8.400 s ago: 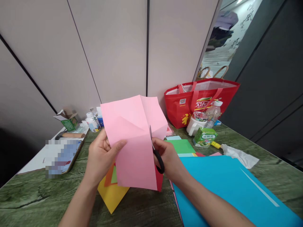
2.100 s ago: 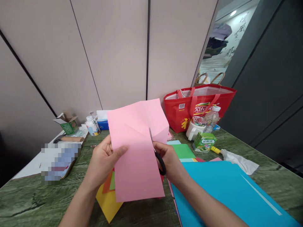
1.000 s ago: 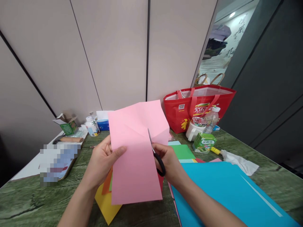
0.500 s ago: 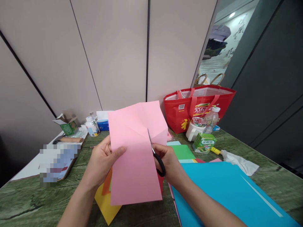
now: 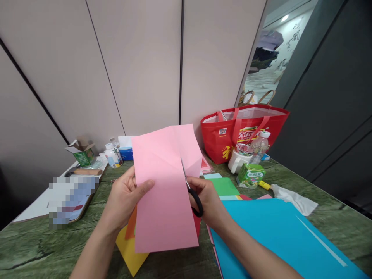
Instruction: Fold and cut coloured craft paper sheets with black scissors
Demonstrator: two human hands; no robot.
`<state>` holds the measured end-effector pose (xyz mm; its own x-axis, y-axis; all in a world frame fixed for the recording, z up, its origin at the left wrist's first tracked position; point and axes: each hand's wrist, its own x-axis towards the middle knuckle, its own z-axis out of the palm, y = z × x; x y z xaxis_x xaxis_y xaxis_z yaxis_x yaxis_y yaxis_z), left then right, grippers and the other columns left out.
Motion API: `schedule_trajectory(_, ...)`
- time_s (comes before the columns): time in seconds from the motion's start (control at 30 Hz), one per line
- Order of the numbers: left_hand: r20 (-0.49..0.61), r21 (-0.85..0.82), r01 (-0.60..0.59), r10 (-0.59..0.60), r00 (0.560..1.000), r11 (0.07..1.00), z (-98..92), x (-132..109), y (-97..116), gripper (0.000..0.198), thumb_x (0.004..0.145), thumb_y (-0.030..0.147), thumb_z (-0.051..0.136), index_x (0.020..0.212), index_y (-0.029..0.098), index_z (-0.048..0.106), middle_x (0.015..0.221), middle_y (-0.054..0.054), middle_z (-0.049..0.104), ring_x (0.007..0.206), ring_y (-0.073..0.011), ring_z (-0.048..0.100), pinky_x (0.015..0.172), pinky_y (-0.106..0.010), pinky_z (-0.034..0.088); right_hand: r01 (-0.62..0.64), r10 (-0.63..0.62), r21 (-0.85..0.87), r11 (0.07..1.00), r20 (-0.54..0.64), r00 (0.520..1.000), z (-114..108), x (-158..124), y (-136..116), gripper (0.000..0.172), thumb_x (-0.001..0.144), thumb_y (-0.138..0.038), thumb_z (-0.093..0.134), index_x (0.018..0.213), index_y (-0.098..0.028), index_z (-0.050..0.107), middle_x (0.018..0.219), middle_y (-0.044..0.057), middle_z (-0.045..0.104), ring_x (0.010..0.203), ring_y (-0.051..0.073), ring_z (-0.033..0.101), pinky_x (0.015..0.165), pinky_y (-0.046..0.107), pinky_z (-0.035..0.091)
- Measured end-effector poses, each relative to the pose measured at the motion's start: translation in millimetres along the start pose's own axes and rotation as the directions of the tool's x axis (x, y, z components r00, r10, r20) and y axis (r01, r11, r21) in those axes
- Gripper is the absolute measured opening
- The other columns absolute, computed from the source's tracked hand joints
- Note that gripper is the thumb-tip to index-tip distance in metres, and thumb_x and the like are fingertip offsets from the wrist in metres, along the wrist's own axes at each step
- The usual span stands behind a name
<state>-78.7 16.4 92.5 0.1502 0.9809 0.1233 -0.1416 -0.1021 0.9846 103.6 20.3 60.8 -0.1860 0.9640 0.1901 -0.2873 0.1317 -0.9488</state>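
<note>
green carton (image 5: 251, 176): 优酸乳 | red bag (image 5: 228, 131): 欢乐家, partly hidden; QR code (image 5: 223, 131)

Indoor craft workspace, scissors (image 5: 198, 200), pink paper (image 5: 164, 217), wood-grain table (image 5: 29, 248), panelled wall (image 5: 145, 69)

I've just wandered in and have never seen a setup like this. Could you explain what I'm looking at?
No machine here: you see a person's own bare hands, viewed by one camera worn on the head, facing forward and down. The left hand grips a pink sheet. The right hand holds black-handled scissors, their blades at the sheet. On the green wood-patterned table lie a large blue sheet and a yellow sheet. Farther back, to the right, stand a red bag, a white mug and a clear bottle.
</note>
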Motion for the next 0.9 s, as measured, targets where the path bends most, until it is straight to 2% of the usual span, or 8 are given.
schedule_trajectory(0.2, -0.005, 0.009, 0.003, -0.003, 1.0, 1.0, 1.4, -1.5, 1.5, 0.045, 0.072, 0.025, 0.068, 0.112, 0.02, 0.05, 0.088, -0.007, 0.071, 0.06, -0.0195, 0.067, 0.052, -0.029, 0.056, 0.007, -0.007, -0.004, 1.0, -0.004, 1.0, 0.8, 0.2, -0.2, 0.023, 0.049, -0.03, 0.079, 0.059, -0.016, 0.063, 0.052, -0.004, 0.056, 0.051, 0.009, 0.049, 0.047, 0.02, 0.039)
schedule_trajectory(0.3, -0.001, 0.021, 0.008, -0.008, 1.0, 1.0, 2.6, -2.8, 1.7, 0.044, 0.072, 0.025, 0.068, 0.111, 0.02, 0.05, 0.087, -0.006, 0.07, 0.061, -0.0186, 0.066, 0.052, -0.028, 0.056, 0.021, -0.021, -0.007, 1.0, 0.008, 1.0, 0.5, 0.2, -1.2, 0.019, 0.053, -0.026, 0.077, 0.065, -0.016, 0.066, 0.054, -0.004, 0.06, 0.053, 0.01, 0.053, 0.05, 0.021, 0.042)
schedule_trajectory(0.4, 0.007, 0.048, -0.005, 0.005, 1.0, 0.999, 3.4, -3.1, 0.7, 0.039, 0.072, 0.025, 0.068, 0.108, 0.021, 0.052, 0.075, -0.001, 0.068, 0.053, -0.0142, 0.063, 0.05, -0.026, 0.055, 0.022, -0.021, -0.031, 0.999, 0.019, 1.0, -0.8, 0.4, -3.2, 0.023, 0.055, -0.027, 0.076, 0.074, -0.017, 0.068, 0.057, -0.003, 0.063, 0.056, 0.013, 0.058, 0.053, 0.023, 0.045)
schedule_trajectory(0.5, 0.006, 0.067, -0.011, 0.011, 1.0, 0.998, 3.8, -2.7, -0.3, 0.036, 0.073, 0.024, 0.068, 0.106, 0.021, 0.053, 0.065, 0.003, 0.065, 0.046, -0.0106, 0.059, 0.047, -0.022, 0.053, 0.024, -0.023, -0.042, 0.999, 0.025, 0.999, -2.1, 0.5, -4.7, 0.026, 0.054, -0.029, 0.077, 0.075, -0.017, 0.068, 0.059, -0.002, 0.065, 0.059, 0.014, 0.06, 0.054, 0.023, 0.047)
schedule_trajectory(0.67, 0.014, 0.038, 0.023, -0.023, 1.0, 0.999, 4.0, -2.4, 0.9, 0.044, 0.071, 0.025, 0.068, 0.111, 0.021, 0.051, 0.085, -0.004, 0.07, 0.059, -0.016, 0.065, 0.049, -0.025, 0.054, -0.002, 0.003, -0.029, 1.0, 0.03, 1.0, -2.8, -0.1, -4.7, 0.028, 0.054, -0.032, 0.078, 0.074, -0.016, 0.067, 0.058, -0.002, 0.065, 0.055, 0.013, 0.058, 0.051, 0.022, 0.046)
schedule_trajectory(0.9, 0.009, 0.03, 0.049, -0.049, 0.999, 0.998, 1.8, -4.1, 1.2, 0.051, 0.07, 0.026, 0.07, 0.117, 0.021, 0.05, 0.085, -0.006, 0.071, 0.054, -0.0182, 0.066, 0.046, -0.028, 0.054, 0.03, -0.028, -0.046, 0.999, 0.05, 0.998, -4.2, 0.6, -2.6, 0.026, 0.056, -0.029, 0.075, 0.077, -0.017, 0.067, 0.062, -0.002, 0.067, 0.059, 0.015, 0.062, 0.054, 0.024, 0.047)
